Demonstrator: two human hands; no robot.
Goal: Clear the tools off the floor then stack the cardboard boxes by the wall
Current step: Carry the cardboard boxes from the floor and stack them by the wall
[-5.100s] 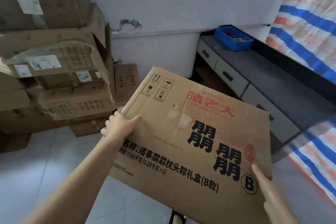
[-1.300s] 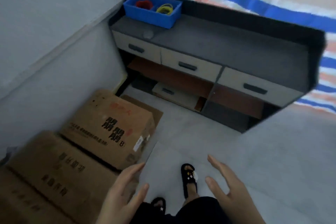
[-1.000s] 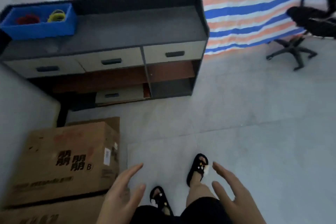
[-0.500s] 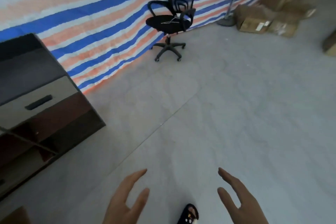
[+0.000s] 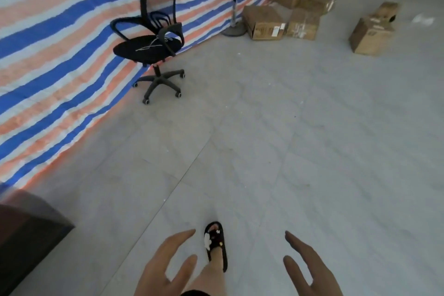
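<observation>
Several cardboard boxes lie on the grey floor far ahead. One labelled box (image 5: 263, 22) sits beside a fan stand, with more boxes (image 5: 303, 2) piled behind it. A separate box (image 5: 370, 35) stands further right. My left hand (image 5: 165, 269) and my right hand (image 5: 310, 269) hang at the bottom of the view, fingers spread and relaxed, holding nothing. Both hands are far from the boxes. No tools show on the floor.
A black office chair (image 5: 151, 41) stands by the striped tarp wall (image 5: 48, 55) on the left. A dark cabinet corner (image 5: 26, 235) juts in at bottom left. The fan stand base (image 5: 234, 30) sits near the boxes. My sandalled foot (image 5: 216, 245) steps forward.
The view has swung away from the stacked boxes and the cabinet toward the far boxes. The chair and boxes look closer than half a second ago. Both hands stay empty.
</observation>
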